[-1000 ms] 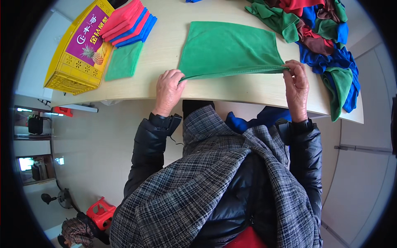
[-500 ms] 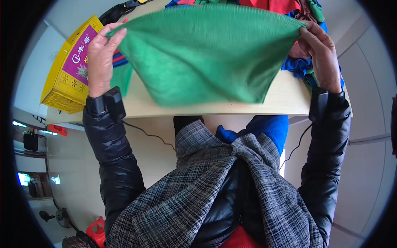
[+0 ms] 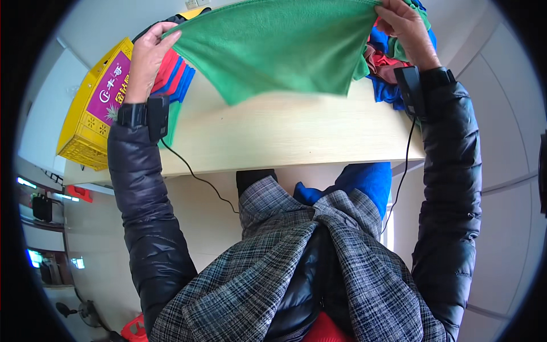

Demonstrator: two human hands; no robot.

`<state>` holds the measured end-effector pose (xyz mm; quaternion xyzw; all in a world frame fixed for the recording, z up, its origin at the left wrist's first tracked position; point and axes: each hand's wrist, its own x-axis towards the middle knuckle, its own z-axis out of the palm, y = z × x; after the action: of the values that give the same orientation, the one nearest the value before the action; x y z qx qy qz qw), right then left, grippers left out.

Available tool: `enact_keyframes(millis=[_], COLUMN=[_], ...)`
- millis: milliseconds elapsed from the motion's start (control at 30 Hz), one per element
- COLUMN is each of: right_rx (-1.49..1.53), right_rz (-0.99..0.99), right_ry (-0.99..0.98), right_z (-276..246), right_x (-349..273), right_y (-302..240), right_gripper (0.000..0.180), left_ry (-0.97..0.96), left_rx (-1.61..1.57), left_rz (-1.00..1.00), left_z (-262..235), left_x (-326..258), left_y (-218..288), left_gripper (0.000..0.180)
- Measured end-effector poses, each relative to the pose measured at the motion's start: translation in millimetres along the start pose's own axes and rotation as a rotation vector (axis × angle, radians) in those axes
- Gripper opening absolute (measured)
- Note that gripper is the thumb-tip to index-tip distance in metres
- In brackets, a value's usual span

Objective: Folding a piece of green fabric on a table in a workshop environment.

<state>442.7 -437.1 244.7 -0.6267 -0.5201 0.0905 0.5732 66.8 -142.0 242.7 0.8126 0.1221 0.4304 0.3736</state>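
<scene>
A green cloth (image 3: 279, 48) hangs stretched between my two hands above the far part of the table. My left hand (image 3: 149, 57) pinches its left upper corner between thumb and fingers. At the other end, my right hand (image 3: 407, 31) grips the right upper corner. The cloth's lower edge hangs free and is slightly blurred. Beside my left wrist lies a neat stack of red and blue cloths (image 3: 174, 77), with a green cloth (image 3: 170, 131) at its near side. Close to my right hand is a loose heap of blue, red, brown and green cloths (image 3: 390, 85).
A yellow plastic crate (image 3: 82, 134) with a purple panel stands at the table's left end. The pale wooden table (image 3: 256, 137) runs across in front of me, its near edge by my knees. Cables hang from devices on both wrists. A red stool (image 3: 134, 329) stands at the lower left.
Both hands have lifted the green cloth farther away from me, and my right hand has come inward to the left. More of the stack and the table now shows.
</scene>
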Motion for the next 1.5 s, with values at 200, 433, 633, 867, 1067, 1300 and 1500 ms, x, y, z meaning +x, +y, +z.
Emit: enact_keyframes(millis=[200, 433, 633, 867, 1067, 1300, 1500], right_rx=[-0.032, -0.202, -0.177, -0.262, -0.855, -1.033, -1.034], right_rz=[-0.136, 0.196, 0.251, 0.185, -0.005, 0.145, 0.15], right_ry=[-0.11, -0.332, -0.451, -0.525, -0.33, -0.362, -0.313], right_z=[23, 86, 83, 91, 179, 186, 172], right_x=[-77, -210, -217, -136, -61, -62, -67], right_y=[25, 114, 93, 101, 182, 214, 217], right_gripper=[0.017, 0.016, 0.018, 0.025, 0.061, 0.071, 0.072], left_ry=[-0.13, -0.366, -0.587, -0.625, -0.489, -0.56, -0.503], left_rx=[0.347, 0.461, 0.462, 0.199, 0.69, 0.993, 0.987], left_rz=[0.141, -0.077, -0.165, -0.442, 0.067, -0.167, -0.281], left_z=[10, 51, 38, 50, 175, 168, 146], left_x=[-86, -220, -224, -154, -92, -87, -89], left_y=[-34, -76, -62, -78, -179, -212, -217], left_gripper=[0.017, 0.019, 0.017, 0.015, 0.055, 0.07, 0.07])
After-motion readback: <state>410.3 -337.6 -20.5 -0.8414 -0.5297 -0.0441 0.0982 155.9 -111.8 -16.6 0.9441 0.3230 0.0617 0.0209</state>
